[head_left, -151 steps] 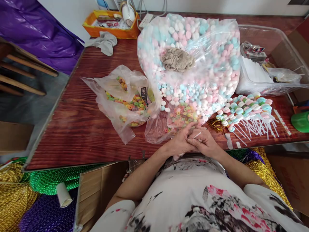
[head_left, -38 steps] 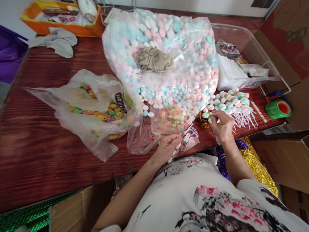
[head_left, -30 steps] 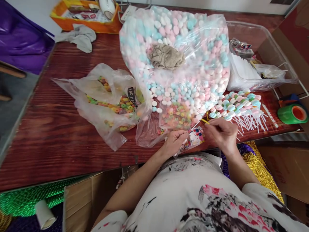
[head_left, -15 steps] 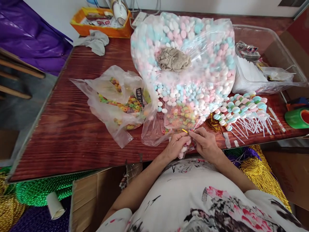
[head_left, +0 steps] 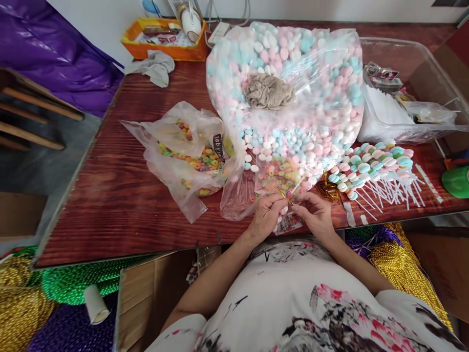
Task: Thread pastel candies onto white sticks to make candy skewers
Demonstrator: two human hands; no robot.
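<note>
Close to my body at the table's front edge, my left hand [head_left: 269,216] is closed around a small clear-wrapped candy stick. Pink and white candies [head_left: 283,215] show below its fingers, and a white stick [head_left: 298,186] points up and to the right. A thin gold twist tie [head_left: 282,192] crosses the wrapper's neck between both hands. My right hand [head_left: 315,215] has thumb and forefinger pinched at the tie's lower end. Beyond the hands, a clear bag of ring-shaped candies [head_left: 275,172] lies against a large bag of pastel candies [head_left: 304,129].
An open bag of colourful rings [head_left: 200,164] lies left. Finished candy sticks [head_left: 372,164], gold ties [head_left: 327,189] and green tape [head_left: 456,182] are at right. Behind stand a clear plastic bin [head_left: 414,128] and an orange tray [head_left: 164,53]. A beige cloth [head_left: 269,92] rests on the large bag.
The view has shifted slightly left. The gold tie now lies across the wrapper's neck, my right fingers have moved down around its end, and the white stick has come into sight.
</note>
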